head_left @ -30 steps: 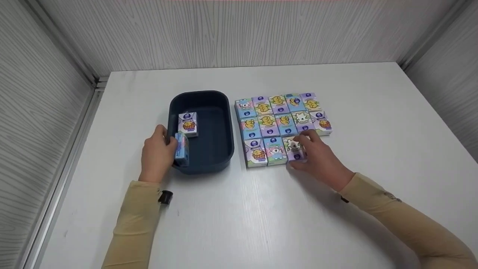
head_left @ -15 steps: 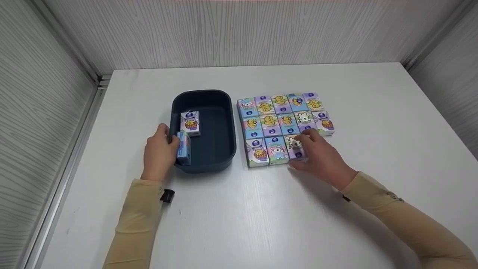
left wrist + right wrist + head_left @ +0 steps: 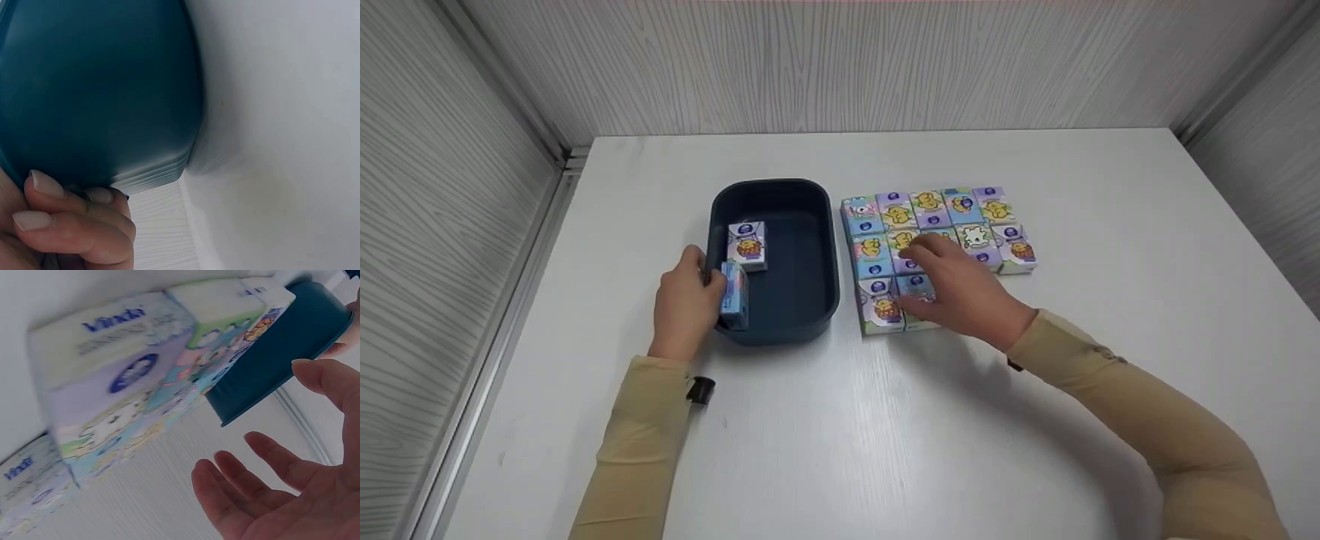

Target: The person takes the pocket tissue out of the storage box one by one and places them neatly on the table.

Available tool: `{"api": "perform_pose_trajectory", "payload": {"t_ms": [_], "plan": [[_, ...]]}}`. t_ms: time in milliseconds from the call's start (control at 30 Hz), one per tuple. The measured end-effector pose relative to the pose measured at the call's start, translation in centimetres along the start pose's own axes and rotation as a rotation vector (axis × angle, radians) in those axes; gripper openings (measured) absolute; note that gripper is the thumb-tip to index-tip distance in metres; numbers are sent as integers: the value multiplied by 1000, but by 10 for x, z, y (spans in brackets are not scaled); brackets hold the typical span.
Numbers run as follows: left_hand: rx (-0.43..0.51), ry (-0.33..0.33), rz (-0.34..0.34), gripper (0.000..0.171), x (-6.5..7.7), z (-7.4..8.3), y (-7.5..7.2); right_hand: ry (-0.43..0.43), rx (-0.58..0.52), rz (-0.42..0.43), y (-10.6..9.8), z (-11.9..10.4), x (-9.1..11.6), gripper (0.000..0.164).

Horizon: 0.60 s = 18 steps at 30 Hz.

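Note:
My left hand grips the left rim of a dark teal plastic bin, thumb at the inner side. In the left wrist view its fingers curl by the bin's outer wall. Inside the bin, a blue tissue pack stands on edge right at the thumb, and a purple-and-white tissue pack lies behind it. My right hand hovers over the front row of cartoon-printed tissue packs, thumb and fingers spread. Nothing is between them in the right wrist view, where the nearest pack reads "Vinda".
The packs lie side by side in close rows right of the bin, a narrow gap between. The right hand hides part of the front and middle rows. A white table bears everything, with pale wood-grain panels behind and at both sides.
My right hand has moved left from the third front-row pack to above the second, letting the third stay behind. The left hand keeps its place on the bin; the whole view has shifted slightly.

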<state>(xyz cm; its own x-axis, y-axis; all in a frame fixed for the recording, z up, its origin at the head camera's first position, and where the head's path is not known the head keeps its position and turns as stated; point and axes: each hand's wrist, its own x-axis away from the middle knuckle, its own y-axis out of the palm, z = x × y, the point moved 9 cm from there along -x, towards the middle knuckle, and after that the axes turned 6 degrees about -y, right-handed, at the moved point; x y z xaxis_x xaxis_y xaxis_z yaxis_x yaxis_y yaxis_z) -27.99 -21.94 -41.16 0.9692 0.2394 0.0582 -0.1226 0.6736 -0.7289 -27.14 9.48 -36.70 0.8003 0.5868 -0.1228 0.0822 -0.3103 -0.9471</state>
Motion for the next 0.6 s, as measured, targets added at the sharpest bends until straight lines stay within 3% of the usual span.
{"api": "perform_pose_trajectory", "payload": {"t_ms": [200, 400, 600], "plan": [[14, -9, -9, 16, 0, -1, 0, -105, -16, -71, 10, -37, -40, 62], [9, -27, -13, 17, 1, -2, -1, -143, 5, -182, 26, -80, -82, 69], [3, -27, -31, 18, -1, -1, 1, -255, 12, -281, 46, -125, -110, 71]]}}
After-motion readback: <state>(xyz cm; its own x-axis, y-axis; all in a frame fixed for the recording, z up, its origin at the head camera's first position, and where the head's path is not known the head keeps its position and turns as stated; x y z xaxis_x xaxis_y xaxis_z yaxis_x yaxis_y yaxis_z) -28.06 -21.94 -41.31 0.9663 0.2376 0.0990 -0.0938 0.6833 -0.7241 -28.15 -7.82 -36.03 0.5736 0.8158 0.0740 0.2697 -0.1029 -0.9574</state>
